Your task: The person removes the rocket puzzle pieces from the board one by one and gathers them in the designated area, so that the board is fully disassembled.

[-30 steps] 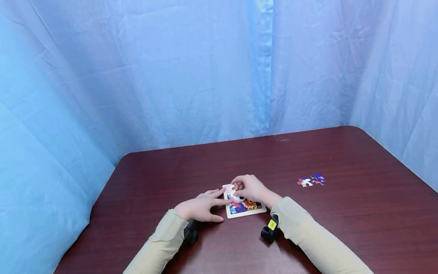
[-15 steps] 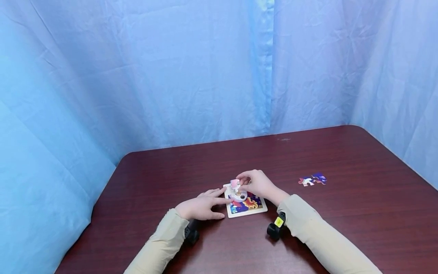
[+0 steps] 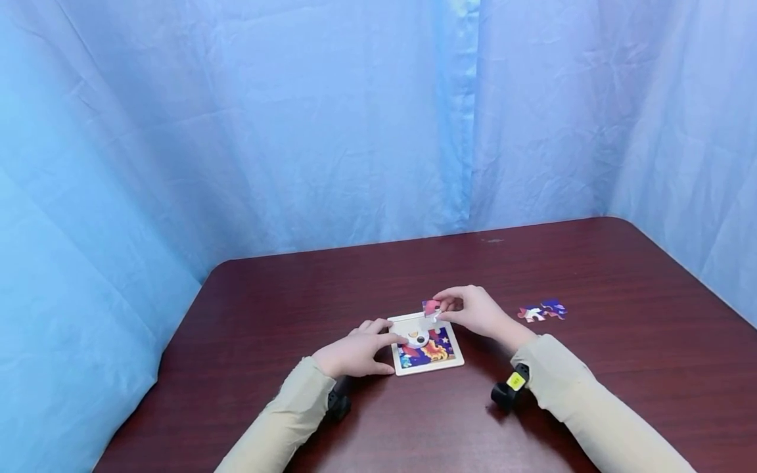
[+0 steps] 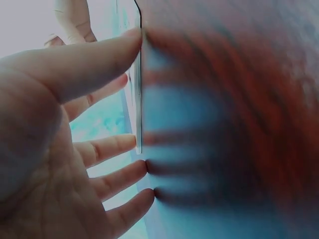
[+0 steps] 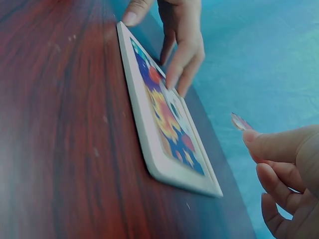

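A small jigsaw puzzle in a white frame tray [image 3: 430,371] lies on the table, its lower part filled with a purple, orange and white picture. Bare pale backing [image 3: 407,326] shows along its upper part. My left hand [image 3: 359,348] lies over the tray's left side with fingers spread. In the left wrist view, thumb and fingertips [image 4: 128,142] meet the tray's edge. Between thumb and forefinger, my right hand [image 3: 478,314] pinches a red, purple and white puzzle piece [image 3: 432,307], raised over the tray's upper right; the right wrist view shows this piece [image 5: 240,122] edge-on.
Several loose puzzle pieces [image 3: 542,311] lie to the right of the right hand on the dark red table [image 3: 319,289]. Blue curtains [image 3: 331,131] hang behind the table and at both sides.
My right hand has lifted a puzzle piece off the tray's upper left and carried it rightward, uncovering pale backing. The left hand has shifted only slightly right.
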### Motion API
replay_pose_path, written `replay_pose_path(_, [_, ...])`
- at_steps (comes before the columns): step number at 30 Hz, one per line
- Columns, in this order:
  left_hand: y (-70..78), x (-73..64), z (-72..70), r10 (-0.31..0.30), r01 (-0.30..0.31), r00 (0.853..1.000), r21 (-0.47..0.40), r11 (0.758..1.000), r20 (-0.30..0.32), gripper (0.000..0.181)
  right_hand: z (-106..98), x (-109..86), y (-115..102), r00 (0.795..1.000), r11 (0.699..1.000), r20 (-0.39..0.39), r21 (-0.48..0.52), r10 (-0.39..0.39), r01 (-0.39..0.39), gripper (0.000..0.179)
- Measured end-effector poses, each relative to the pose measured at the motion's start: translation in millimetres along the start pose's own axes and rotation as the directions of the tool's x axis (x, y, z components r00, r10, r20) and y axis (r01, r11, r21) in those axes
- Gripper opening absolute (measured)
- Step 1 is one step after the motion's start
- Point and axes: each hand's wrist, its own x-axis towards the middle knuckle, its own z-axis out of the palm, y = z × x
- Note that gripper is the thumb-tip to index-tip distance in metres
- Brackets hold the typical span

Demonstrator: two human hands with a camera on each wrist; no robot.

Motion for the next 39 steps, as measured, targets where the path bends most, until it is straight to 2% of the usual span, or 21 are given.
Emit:
replay_pose_path(5, [2.4,2.5,0.8,-0.012,0.012,1.0,0.037,0.999,0.002,0.055,-14.6,-6.9,7.0,1.0,1.0,0.004,-0.011,0.02,-0.019,0.03])
replay_pose_path(15, [5.4,1.1,0.6,0.001,0.0,1.0,0.038,0.999,-0.02,0.057,-37.4,-19.7,26.0,0.999,0.998,0.038,-0.057,-0.033,0.035,0.031])
replay_pose_path(20, [7.6,1.7,1.3,-0.022,0.023,1.0,0.026,0.999,-0.022,0.06,-49.1,-26.6,35.9,0.997,0.995,0.058,-0.079,-0.056,0.06,0.032])
replay_pose_path(32, [9.6,2.8,3.1,-0.059,0.059,0.998,0.008,0.998,-0.013,0.058,-74.9,-45.2,59.3,0.996,0.971,0.061,-0.226,-0.067,0.079,0.028])
replay_pose_path(39, [8.7,2.4,2.6,-0.04,0.04,0.999,0.017,0.999,-0.027,0.058,-90.9,-51.9,70.6,0.996,0.962,0.077,-0.266,-0.05,0.068,0.027])
